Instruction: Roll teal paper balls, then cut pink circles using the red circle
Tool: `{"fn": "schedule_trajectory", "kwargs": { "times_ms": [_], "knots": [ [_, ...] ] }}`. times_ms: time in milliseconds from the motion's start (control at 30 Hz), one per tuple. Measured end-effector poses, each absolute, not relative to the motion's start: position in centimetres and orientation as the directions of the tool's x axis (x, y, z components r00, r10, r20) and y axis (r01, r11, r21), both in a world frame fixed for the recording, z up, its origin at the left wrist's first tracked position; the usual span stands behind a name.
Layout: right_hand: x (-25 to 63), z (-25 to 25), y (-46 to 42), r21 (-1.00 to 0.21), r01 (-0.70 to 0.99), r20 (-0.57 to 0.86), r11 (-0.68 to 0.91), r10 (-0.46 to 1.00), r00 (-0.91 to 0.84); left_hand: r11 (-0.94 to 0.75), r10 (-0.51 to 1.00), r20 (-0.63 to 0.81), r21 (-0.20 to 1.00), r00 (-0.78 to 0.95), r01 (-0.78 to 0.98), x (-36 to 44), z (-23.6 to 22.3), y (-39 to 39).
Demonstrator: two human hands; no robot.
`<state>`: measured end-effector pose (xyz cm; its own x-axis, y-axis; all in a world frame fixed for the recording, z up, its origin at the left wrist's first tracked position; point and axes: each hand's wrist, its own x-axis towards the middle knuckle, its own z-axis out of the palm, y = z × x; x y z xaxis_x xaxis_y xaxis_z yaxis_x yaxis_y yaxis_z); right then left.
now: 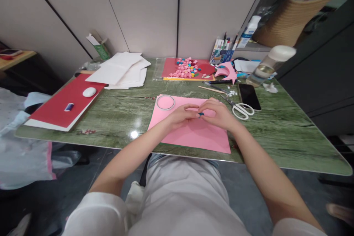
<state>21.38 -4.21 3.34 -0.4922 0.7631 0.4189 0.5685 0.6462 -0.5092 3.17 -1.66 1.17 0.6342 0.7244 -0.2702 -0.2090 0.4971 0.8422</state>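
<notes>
Left hand (184,115) and right hand (217,112), fingers together on small blue piece (201,114), above pink paper (193,132)

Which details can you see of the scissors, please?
The scissors lie on the green table, right of the pink sheet, near the black phone. Their two white loops look plastic; the slim blades look metallic and point away and leftward. Neither left hand nor right hand touches them. Whether the blades are closed is too small to tell.
</notes>
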Motion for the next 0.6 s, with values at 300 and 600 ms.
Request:
{"fn": "schedule_trajectory", "kwargs": {
  "times_ms": [300, 600],
  "knots": [
    [21.2, 3.7, -4.3, -0.518, 0.546, 0.375, 0.659, 0.748, -0.547, 0.264, 0.752, -0.185, 0.964, 0.632, -0.031, 2.8, 0.7, -0.9],
    [21.0, 3.2, -4.2, -0.524, 0.529, 0.339, 0.668, 0.733, -0.590, 0.142, 0.700, -0.202, 0.979, 0.685, 0.145, 1.9, 1.6, -0.8]
  ]
}}
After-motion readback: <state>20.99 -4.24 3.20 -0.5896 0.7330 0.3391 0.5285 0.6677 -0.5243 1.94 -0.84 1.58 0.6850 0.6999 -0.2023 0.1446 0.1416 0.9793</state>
